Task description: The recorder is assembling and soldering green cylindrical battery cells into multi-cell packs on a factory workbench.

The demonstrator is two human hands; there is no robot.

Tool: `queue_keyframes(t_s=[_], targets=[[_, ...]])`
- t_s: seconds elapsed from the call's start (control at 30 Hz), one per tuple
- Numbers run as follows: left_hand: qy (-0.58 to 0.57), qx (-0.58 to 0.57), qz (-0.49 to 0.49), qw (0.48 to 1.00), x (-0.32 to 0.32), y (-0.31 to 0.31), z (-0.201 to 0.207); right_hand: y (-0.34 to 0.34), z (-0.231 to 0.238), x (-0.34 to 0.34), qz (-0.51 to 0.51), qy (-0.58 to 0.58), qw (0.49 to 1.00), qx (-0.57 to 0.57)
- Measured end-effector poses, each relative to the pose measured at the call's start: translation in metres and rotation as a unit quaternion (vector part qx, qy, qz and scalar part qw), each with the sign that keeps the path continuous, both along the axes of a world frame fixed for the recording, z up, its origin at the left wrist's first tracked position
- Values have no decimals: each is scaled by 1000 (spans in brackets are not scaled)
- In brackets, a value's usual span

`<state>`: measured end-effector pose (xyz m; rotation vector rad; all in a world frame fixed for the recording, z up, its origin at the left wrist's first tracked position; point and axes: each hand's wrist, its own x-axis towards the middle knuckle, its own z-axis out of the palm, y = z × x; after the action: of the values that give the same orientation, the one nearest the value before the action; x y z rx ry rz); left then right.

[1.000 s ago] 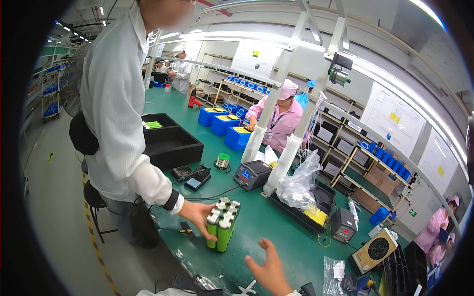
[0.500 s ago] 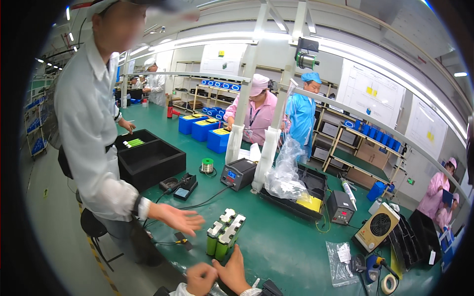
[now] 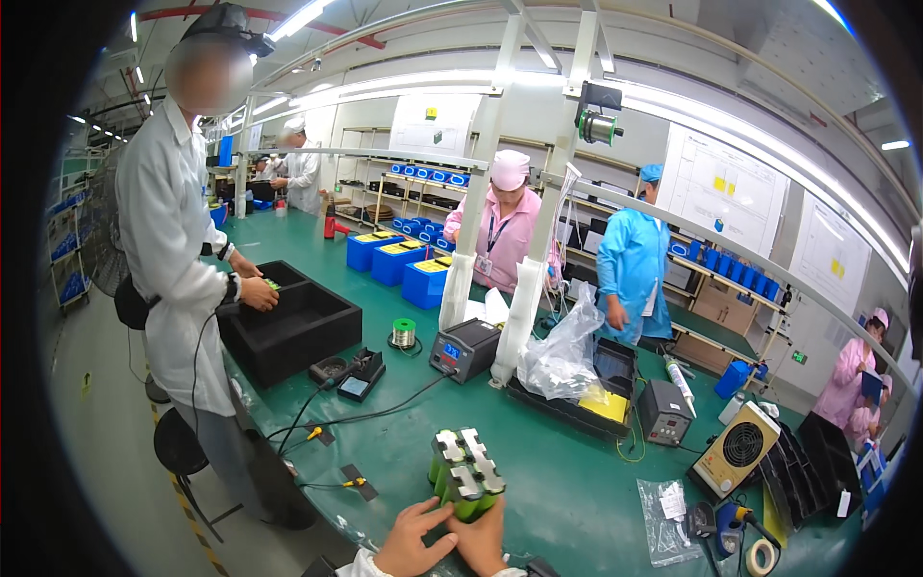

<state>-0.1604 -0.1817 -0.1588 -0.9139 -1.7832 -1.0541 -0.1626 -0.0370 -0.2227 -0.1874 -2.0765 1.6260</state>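
A block of green cylindrical battery cells [image 3: 466, 473], joined on top by white and silvery strips, stands upright at the near middle of the green bench. My right hand [image 3: 481, 537] is closed around its near right side, with part of the fingers hidden behind the cells. At the block's near left corner is my left hand [image 3: 415, 540], its fingers stretched out and the tips meeting the cells or my right hand; which of these they touch is hard to tell.
Left, a co-worker's hands [image 3: 258, 287] reach into a black divided box [image 3: 298, 327]. A soldering station [image 3: 465, 346], iron stand [image 3: 361, 375] and solder spool [image 3: 404, 334] lie beyond my hands. Right are a black tray [image 3: 562, 409], a second station [image 3: 663, 412] and a small fan [image 3: 738, 438].
The cell block has shifted right and slightly nearer with my hands. My left hand has opened its fingers toward it. The co-worker's outstretched hand has withdrawn to the black box.
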Motion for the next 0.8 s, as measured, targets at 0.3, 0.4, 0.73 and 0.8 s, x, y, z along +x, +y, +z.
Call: queue_keyframes(t_s=[0.3,0.4,0.73,0.8], targets=[[-358,180,45,915,-32,-23,-41,33,55,-1,-14,-101,993,61],[-344,137,70,926,-35,-21,-47,51,45,-9,-45,-37,992,111],[-343,92,128,926,-37,-28,-66,140,54,75,21,-123,929,-348],[-321,81,122,936,-42,-28,-64,163,59,108,48,-130,887,-440]])
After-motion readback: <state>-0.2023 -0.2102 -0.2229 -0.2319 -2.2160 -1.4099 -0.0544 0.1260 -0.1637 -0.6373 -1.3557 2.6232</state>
